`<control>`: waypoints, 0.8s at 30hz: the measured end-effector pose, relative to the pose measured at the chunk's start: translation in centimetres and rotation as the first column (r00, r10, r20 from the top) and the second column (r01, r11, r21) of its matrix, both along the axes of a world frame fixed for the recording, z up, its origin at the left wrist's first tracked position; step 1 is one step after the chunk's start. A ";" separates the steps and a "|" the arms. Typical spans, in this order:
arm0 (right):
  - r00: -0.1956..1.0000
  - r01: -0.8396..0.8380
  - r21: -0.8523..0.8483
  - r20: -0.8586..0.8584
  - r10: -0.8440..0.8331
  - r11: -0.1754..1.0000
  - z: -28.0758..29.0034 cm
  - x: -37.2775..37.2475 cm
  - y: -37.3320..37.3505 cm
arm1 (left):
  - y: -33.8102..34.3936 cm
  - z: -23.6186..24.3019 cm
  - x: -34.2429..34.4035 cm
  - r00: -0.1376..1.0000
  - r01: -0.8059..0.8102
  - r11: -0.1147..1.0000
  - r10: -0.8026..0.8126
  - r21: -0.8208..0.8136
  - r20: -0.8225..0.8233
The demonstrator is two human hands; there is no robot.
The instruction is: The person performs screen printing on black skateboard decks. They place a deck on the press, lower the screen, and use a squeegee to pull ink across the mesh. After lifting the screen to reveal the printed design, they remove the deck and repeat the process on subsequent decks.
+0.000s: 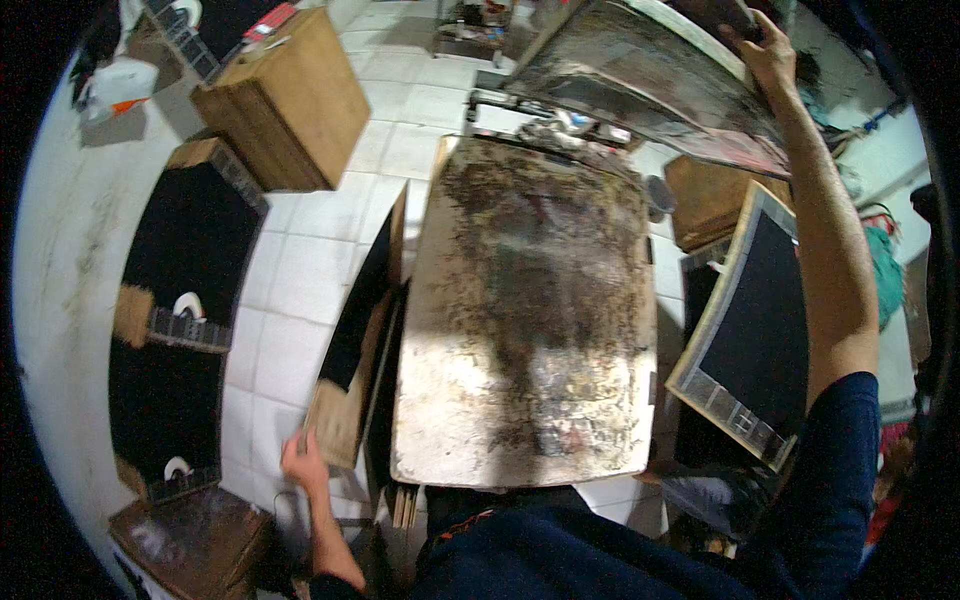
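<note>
My left hand [303, 460] is low on the left, its fingers closed on the edge of a thin wooden board [335, 425]. The board leans upright beside the table, its upper part covered in black. High on the right, my right arm is stretched out. My right hand [770, 55] is closed at the upper edge of a large raised screen frame [640, 85], which tilts above the far end of the table. A dark piece by those fingers is too unclear to name. Between my arms lies a worn, stained table top [530, 320], with nothing on its surface.
Black panels with a printed grid strip and a white arc [180, 400] line the left side. A similar panel [755, 330] leans at the right. Brown boxes [290, 105] stand at the far left, and another [705, 195] behind the right panel. White tiles [290, 290] cover the floor.
</note>
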State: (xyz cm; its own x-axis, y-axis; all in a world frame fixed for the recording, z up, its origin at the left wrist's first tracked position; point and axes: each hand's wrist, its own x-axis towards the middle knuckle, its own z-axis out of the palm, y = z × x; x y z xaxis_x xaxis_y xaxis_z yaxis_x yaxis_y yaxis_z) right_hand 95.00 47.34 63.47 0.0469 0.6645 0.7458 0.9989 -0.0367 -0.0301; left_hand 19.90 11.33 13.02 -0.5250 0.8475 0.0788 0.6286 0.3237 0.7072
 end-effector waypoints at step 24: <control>0.996 0.069 0.052 0.044 -0.071 0.996 -1.7 -3.2 0.9 | -11.8 17.8 44.7 0.174 0.933 0.142 -0.982 0.330 -0.068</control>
